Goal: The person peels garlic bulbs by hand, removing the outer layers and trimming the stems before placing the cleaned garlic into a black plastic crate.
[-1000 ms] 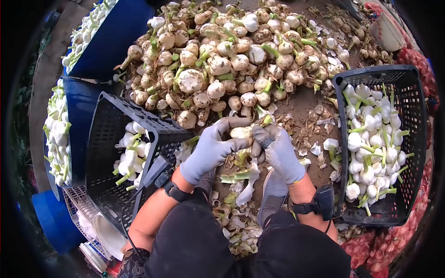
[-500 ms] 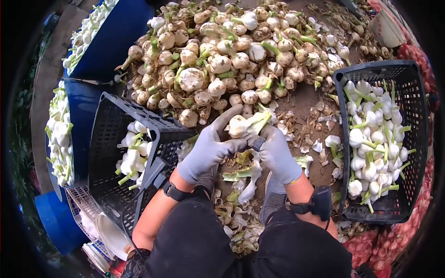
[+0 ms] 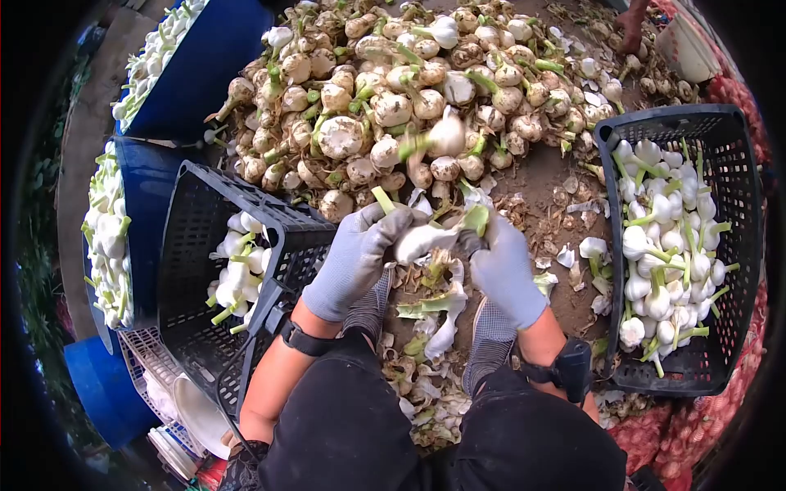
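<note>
Between my gloved hands, low over the ground, is a garlic bulb (image 3: 416,242) with its pale green stem (image 3: 382,199) sticking up past my left fingers. My left hand (image 3: 360,255) is closed around the bulb. My right hand (image 3: 498,260) is closed on a strip of garlic skin (image 3: 473,219) stretched off the bulb's right side; its fingertips are partly hidden. Beyond them lies a large pile of soil-stained garlic (image 3: 344,135). Over the pile, a whitish garlic bulb with a green stem (image 3: 446,135) is blurred by motion.
Black crates with cleaned garlic stand at right (image 3: 610,245) and left (image 3: 172,270). Blue containers (image 3: 151,184) heaped with white garlic line the far left. Peeled skins (image 3: 426,393) litter the ground between my feet. Another person's hand (image 3: 632,29) reaches in at top right.
The bulb in my left hand has turned and shows whiter, with skin pulled rightward by my right hand. My hands moved slightly apart. A blurred bulb appeared over the pile, and another person's hand at top right.
</note>
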Motion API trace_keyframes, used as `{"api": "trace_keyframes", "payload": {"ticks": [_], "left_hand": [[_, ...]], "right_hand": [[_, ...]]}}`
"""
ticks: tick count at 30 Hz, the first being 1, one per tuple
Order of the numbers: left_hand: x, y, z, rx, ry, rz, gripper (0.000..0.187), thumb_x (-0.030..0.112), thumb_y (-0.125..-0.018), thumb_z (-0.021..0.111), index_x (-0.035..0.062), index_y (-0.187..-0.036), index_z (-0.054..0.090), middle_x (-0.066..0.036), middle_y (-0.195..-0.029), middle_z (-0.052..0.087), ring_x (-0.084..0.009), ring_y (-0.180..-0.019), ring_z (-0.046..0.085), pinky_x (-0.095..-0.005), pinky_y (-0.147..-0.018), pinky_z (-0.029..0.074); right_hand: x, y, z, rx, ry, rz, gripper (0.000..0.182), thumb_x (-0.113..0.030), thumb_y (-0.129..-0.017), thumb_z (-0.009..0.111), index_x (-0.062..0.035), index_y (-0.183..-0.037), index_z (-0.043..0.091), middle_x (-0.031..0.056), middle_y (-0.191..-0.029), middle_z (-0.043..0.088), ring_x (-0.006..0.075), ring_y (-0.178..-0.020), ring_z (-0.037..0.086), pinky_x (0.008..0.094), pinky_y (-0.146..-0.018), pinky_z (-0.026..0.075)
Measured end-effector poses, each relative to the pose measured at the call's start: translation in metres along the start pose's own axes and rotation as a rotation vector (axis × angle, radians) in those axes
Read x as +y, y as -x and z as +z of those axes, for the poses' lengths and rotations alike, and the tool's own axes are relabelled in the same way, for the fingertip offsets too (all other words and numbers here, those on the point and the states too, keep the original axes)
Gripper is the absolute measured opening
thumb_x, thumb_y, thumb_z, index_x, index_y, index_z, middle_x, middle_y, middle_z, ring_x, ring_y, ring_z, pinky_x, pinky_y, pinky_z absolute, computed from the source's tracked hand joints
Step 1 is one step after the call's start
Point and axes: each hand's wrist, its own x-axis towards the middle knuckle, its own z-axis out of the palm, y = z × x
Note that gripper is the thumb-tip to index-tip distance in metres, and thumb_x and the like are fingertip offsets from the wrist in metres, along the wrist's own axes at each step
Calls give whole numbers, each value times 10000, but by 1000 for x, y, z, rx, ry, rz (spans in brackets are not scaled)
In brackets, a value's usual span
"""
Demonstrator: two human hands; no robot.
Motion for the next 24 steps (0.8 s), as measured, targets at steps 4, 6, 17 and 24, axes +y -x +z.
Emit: {"api": "trace_keyframes", "payload": {"ticks": [4, 6, 17, 24], "left_hand": [[1, -3, 3, -92, 488, 26, 459, 376, -1010, 497, -55, -1141, 585, -188, -1168, 652, -237, -1107, 616, -330, -973, 491], [4, -1, 9, -11, 328, 124, 449, 345, -1016, 480, -60, -1199, 546, -181, -1232, 600, -282, -1185, 575, -377, -1006, 487], [91, -6, 58, -450, 219, 305, 885, 477, -887, 653, -26, -1490, 245, -194, -1457, 405, -309, -1231, 541, -429, -1027, 480], [23, -5, 12, -20, 105, 37, 444, 260, -979, 575, 3, -1336, 516, -116, -1255, 607, -209, -1084, 618, -345, -948, 491]], "right_hand": [[-3, 15, 5, -166, 425, 40, 147, -80, -801, 581, -32, -930, 632, 184, -835, 667, 388, -796, 655, 466, -733, 519], [-8, 37, 15, -663, 415, -73, 181, -79, -787, 573, -68, -946, 660, 186, -832, 667, 379, -802, 657, 464, -741, 518], [-11, 52, 18, -946, 23, -258, 417, -4, -753, 595, -84, -1162, 593, 146, -1131, 667, 307, -987, 659, 380, -836, 509], [52, 40, -21, 61, 1205, -295, 527, -56, -735, 651, -142, -1249, 573, 144, -976, 642, 308, -884, 652, 381, -689, 497]]}}
